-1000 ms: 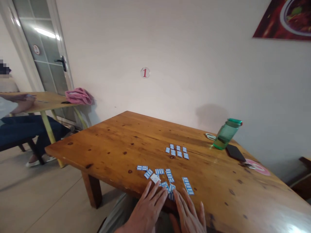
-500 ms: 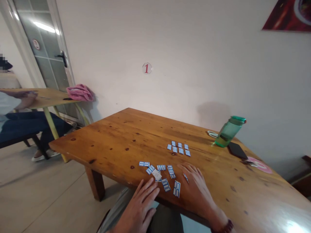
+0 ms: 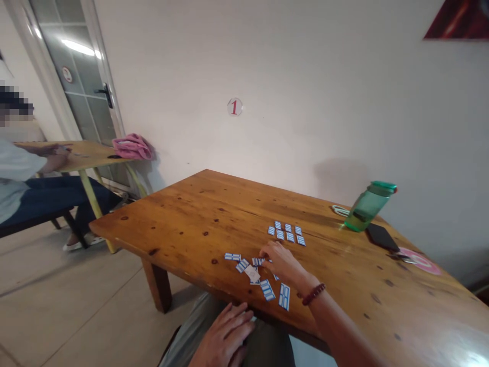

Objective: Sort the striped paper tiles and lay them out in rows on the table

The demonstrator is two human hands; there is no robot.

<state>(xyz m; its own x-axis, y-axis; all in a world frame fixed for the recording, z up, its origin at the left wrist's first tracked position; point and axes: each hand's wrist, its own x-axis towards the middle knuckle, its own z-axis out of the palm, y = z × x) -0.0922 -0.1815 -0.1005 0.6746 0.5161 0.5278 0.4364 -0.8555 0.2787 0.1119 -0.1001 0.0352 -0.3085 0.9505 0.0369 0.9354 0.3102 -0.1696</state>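
Observation:
Several small blue-and-white striped paper cards (image 3: 268, 290) lie loosely near the table's front edge. Among them is one pale card (image 3: 252, 274), overlapping others. My right hand (image 3: 284, 262) bends over this group from the right, its fingertips curled down beside a striped card (image 3: 257, 261). The palm and fingers cover part of another card, so what is between the fingertips is hidden. My left hand (image 3: 229, 334) rests over my lap at the table's edge, fingers stretched out and holding nothing. Farther back, several smaller striped cards (image 3: 290, 237) are laid in two rows.
On the wooden table's (image 3: 183, 214) right side stand a green bottle (image 3: 370, 206), a black phone-like slab (image 3: 382, 238), scissors (image 3: 401, 258) and a pink disc (image 3: 424, 264). A white coiled cable (image 3: 340, 210) lies behind. At left, a person sits at another table with a pink cloth (image 3: 132, 147).
My right hand has moved left and away from me, from beside the cards to over them. My left hand has drawn back slightly from the table edge. The view has shifted a little.

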